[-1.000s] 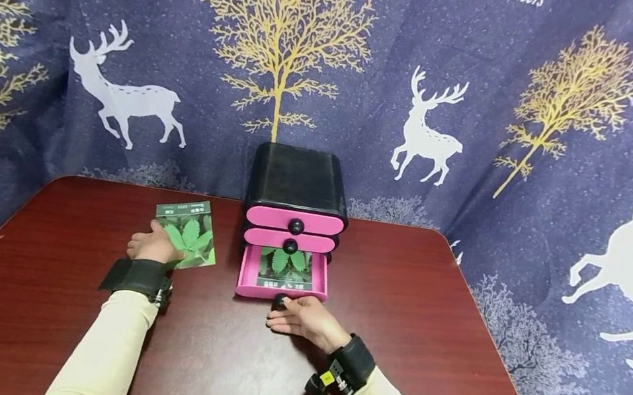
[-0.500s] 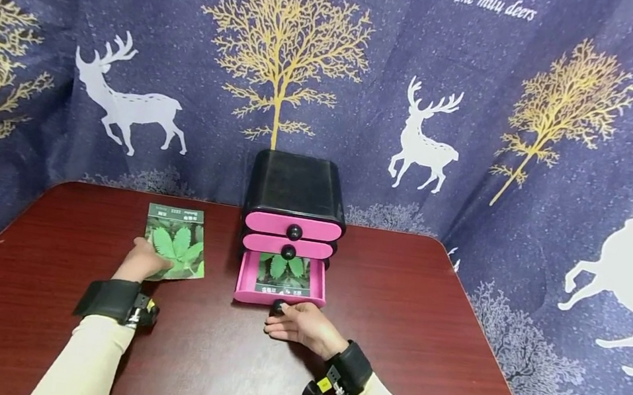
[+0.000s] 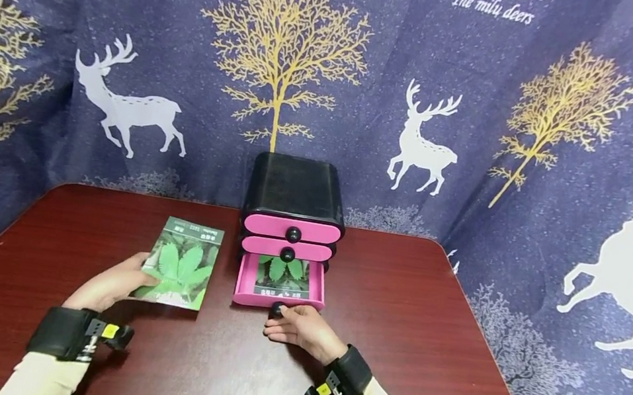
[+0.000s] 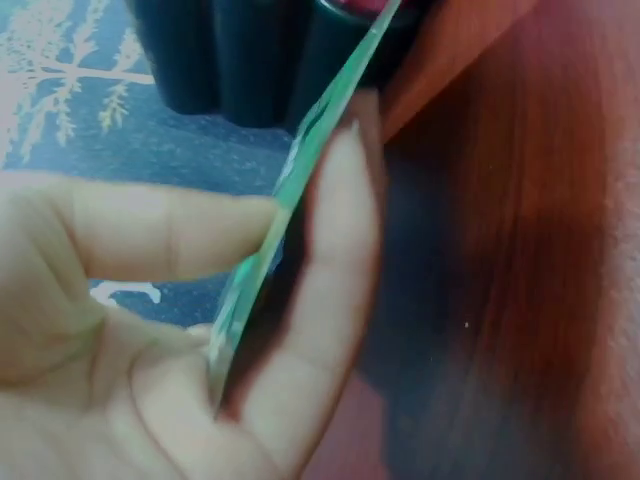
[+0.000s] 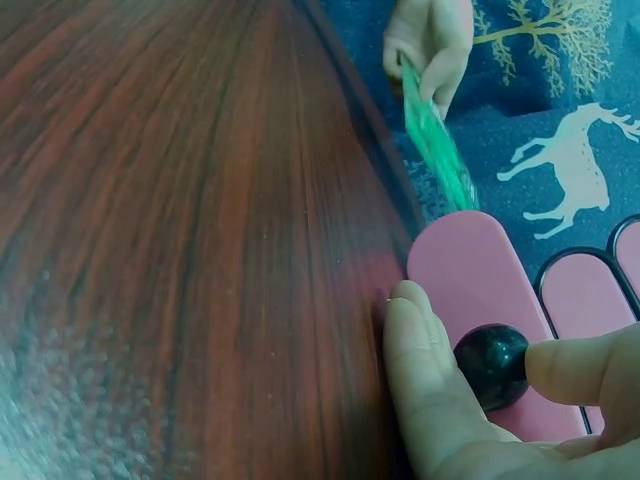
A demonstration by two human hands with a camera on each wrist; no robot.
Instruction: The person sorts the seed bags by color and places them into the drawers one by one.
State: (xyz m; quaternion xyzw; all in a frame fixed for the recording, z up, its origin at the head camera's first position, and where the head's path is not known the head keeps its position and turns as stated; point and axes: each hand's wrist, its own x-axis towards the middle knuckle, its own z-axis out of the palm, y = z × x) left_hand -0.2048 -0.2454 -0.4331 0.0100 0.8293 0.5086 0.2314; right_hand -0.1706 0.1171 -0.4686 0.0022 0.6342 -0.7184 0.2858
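Note:
My left hand (image 3: 116, 281) pinches a flat green seed packet (image 3: 182, 263) with a leaf picture, thumb on one face and fingers behind the other. It is held raised over the left of the table; in the left wrist view the packet (image 4: 285, 205) shows edge-on. My right hand (image 3: 305, 331) pinches the black round knob (image 5: 492, 366) of the bottom pink drawer (image 3: 243, 298), thumb and fingers on either side. That drawer is pulled out of the black chest of drawers (image 3: 296, 188). A second, similar packet (image 3: 281, 280) lies in it, partly hidden by the drawer above.
Two upper pink drawers are pushed in: the top drawer (image 3: 265, 225) and middle drawer (image 3: 262, 244), each with a black knob. The chest stands at the back edge of a reddish-brown table (image 3: 399, 302). Behind hangs a blue curtain (image 3: 330, 92) with deer and trees.
The left hand first shifted left and has now lifted the packet off the table, drawing it nearer and tilting it. The right hand stays on the knob and the drawer has not visibly moved.

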